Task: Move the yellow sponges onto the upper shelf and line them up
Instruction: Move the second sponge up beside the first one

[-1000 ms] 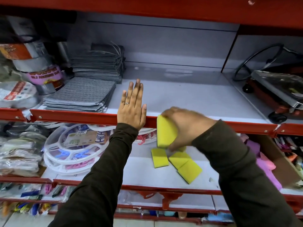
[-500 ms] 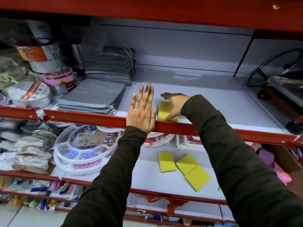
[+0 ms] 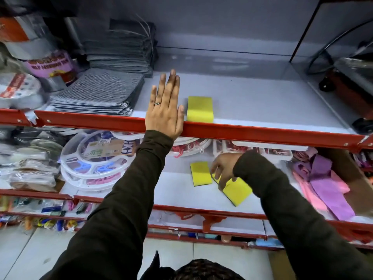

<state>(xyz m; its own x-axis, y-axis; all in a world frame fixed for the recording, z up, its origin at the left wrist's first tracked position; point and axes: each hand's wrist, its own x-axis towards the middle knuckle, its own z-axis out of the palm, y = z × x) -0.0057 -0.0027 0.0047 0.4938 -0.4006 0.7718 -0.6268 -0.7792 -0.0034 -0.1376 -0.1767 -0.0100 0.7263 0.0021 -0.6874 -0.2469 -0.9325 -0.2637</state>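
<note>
One yellow sponge (image 3: 200,109) lies flat at the front of the grey upper shelf (image 3: 262,102), just behind the red rail. My left hand (image 3: 164,106) rests flat on that shelf right beside the sponge's left side, holding nothing. On the lower shelf (image 3: 177,199) lie a yellow sponge (image 3: 200,173) and, to its right, a tilted yellow sponge (image 3: 237,190). My right hand (image 3: 224,168) is down over them with fingers spread, fingertips on the tilted one. A further sponge edge shows under that hand, mostly hidden.
Stacks of grey cloths (image 3: 101,93) and tape rolls (image 3: 50,63) fill the upper shelf's left. A wheeled trolley (image 3: 347,83) stands at its right. On the lower shelf, round plastic peg hangers (image 3: 94,158) sit left and pink and purple cloths (image 3: 323,182) right.
My right hand let go of the sponge on the upper shelf and dropped to the lower shelf over the other sponges. My left hand stayed flat on the upper shelf.
</note>
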